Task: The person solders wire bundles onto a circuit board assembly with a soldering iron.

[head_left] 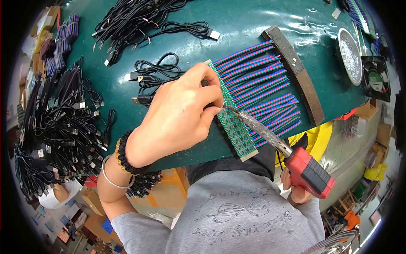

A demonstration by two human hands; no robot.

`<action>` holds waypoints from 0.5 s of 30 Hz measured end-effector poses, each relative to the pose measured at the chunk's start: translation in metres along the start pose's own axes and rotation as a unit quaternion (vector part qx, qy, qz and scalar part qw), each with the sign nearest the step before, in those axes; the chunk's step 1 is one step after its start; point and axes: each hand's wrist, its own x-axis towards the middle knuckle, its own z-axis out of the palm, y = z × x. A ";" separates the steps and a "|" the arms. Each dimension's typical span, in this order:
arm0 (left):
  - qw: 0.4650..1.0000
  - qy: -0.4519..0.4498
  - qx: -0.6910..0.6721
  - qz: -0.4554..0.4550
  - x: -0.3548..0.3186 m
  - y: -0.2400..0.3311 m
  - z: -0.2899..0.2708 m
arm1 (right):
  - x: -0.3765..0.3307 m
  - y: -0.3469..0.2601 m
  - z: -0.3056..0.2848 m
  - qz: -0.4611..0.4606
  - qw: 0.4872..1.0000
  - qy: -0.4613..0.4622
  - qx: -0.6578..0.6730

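Note:
A long green circuit board panel [239, 133] lies slantwise on the bench, with bundles of thin blue, red, green and black wires [264, 80] fanning out from its right side. Over the panel's upper left edge, my left hand [177, 112] is closed in a pinch, thumb against fingertips, on the end of a thin wire [223, 106]. My right hand [296, 189], mostly hidden behind the tool, grips a red and black soldering iron [311, 172]. The iron's tip meets the panel right beside my left fingertips; its exact contact point is too small to tell.
A dark heavy bar [298, 74] stands beyond the wire ends. Black USB cables [158, 70] lie left of the panel, with bigger heaps [63, 118] at the far left and back. A round bowl [349, 57] and a small fan [375, 79] sit at the right edge.

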 end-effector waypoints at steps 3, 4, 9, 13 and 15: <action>1.000 0.003 -0.006 0.006 0.002 0.000 0.001 | -0.012 0.010 0.007 -0.005 0.995 0.097 0.022; 1.000 0.007 -0.005 0.006 0.000 0.000 0.001 | -0.005 0.006 0.002 -0.005 0.995 0.095 0.023; 1.000 0.006 -0.011 0.006 0.001 0.000 0.000 | 0.007 0.008 -0.012 -0.053 0.995 -0.081 0.004; 1.000 0.007 -0.018 0.009 0.003 -0.004 -0.001 | 0.018 -0.008 0.011 -0.023 0.998 0.025 0.045; 1.000 0.014 -0.015 0.010 0.000 0.000 -0.002 | 0.031 -0.016 0.016 -0.038 0.989 0.002 0.145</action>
